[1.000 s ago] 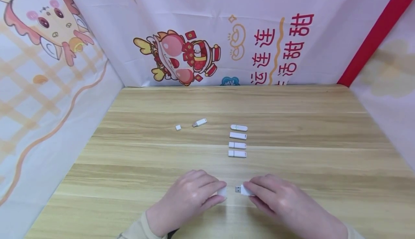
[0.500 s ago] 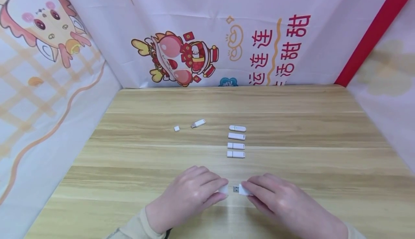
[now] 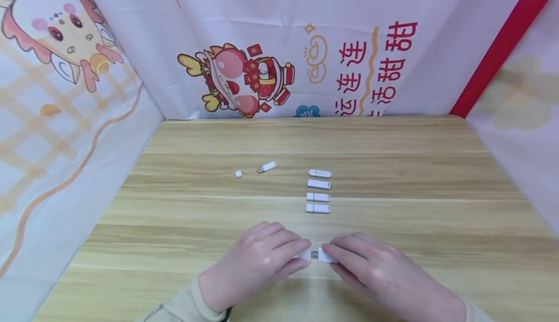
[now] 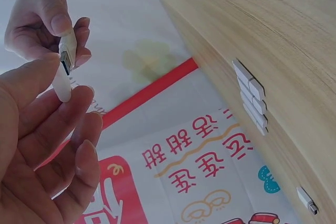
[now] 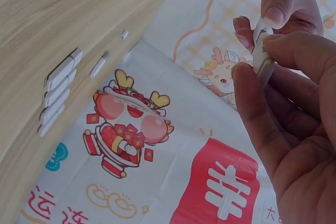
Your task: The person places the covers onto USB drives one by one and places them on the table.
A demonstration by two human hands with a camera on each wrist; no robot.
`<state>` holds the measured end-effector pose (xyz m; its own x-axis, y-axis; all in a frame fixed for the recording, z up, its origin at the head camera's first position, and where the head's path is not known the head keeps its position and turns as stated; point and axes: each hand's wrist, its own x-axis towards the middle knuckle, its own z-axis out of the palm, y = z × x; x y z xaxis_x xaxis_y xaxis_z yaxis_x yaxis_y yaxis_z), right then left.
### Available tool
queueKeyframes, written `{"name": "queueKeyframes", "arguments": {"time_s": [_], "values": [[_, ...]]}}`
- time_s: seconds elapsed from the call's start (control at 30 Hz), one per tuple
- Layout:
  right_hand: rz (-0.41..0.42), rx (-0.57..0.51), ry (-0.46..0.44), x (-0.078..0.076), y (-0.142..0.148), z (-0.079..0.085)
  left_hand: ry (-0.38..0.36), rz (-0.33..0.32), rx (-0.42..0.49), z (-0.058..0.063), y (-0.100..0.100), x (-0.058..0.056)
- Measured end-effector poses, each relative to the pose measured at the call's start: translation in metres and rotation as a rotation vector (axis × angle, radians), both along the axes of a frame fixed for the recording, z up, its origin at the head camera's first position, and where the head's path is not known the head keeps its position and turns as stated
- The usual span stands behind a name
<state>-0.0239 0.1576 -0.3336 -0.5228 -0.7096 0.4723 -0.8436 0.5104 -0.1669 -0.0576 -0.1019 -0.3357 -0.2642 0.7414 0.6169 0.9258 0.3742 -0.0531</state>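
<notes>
My right hand (image 3: 371, 268) pinches the white body of a USB stick (image 3: 327, 255), its metal plug pointing left. Between thumb and fingers, my left hand (image 3: 262, 263) holds a white USB cap (image 3: 304, 253) facing that plug. In the head view the plug's tip is at the cap's mouth, with part of the metal still showing. The left wrist view shows the cap (image 4: 62, 86) and the stick (image 4: 68, 43) nearly in line. From the right wrist, the stick (image 5: 263, 62) appears between thumb and fingertip.
Several capped white USB sticks (image 3: 318, 197) lie in a column beyond the hands. To their left are an uncapped USB stick (image 3: 268, 167) and a loose cap (image 3: 238, 174). The wooden table (image 3: 406, 181) is bordered by printed cloth (image 3: 279, 30) at the back and sides.
The hands have come closer together. The cap has moved right and the stick slightly left, so the gap between cap and plug has closed.
</notes>
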Motion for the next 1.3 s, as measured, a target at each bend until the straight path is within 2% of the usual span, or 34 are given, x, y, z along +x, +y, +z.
{"name": "queueKeyframes", "arguments": {"time_s": [0.3,0.73,0.97,1.3], "values": [[0.0,0.012,0.015,-0.0007,-0.0031,0.0023,0.01,0.003,0.002,-0.0009,0.0004,-0.0005],[0.008,-0.026,0.06,-0.0015,-0.0055,0.0025,0.027,0.007,0.004,0.0008,0.0004,-0.0004],[0.031,-0.05,0.127,-0.0037,-0.0076,0.0028,0.03,0.005,0.002,0.0024,0.0007,0.0001],[0.052,-0.047,0.113,-0.005,-0.0092,0.0043,0.043,0.003,0.004,0.0038,0.0019,0.0]]}}
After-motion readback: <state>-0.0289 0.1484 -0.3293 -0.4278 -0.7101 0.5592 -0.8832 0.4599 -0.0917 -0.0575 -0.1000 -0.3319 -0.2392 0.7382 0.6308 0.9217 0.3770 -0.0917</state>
